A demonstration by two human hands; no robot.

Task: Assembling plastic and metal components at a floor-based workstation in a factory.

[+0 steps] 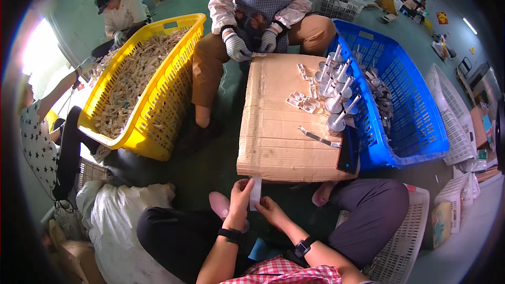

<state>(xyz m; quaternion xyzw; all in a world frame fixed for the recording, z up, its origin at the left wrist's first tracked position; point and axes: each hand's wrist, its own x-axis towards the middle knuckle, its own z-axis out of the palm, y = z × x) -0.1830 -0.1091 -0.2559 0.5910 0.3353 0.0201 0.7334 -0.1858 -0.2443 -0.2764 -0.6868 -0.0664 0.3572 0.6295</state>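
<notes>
Both hands up before our lap: left hand (pixel 239 194) and right hand (pixel 269 209) pinch small white strip (pixel 255 193) between fingertips, just short of cardboard box (pixel 273 126). We judge step: handling strip; next needs steady grip.

matt cardboard box (pixel 273 126), glossy plastic blue crate (pixel 415 121), shiny metal fittings (pixel 336 100).
</notes>
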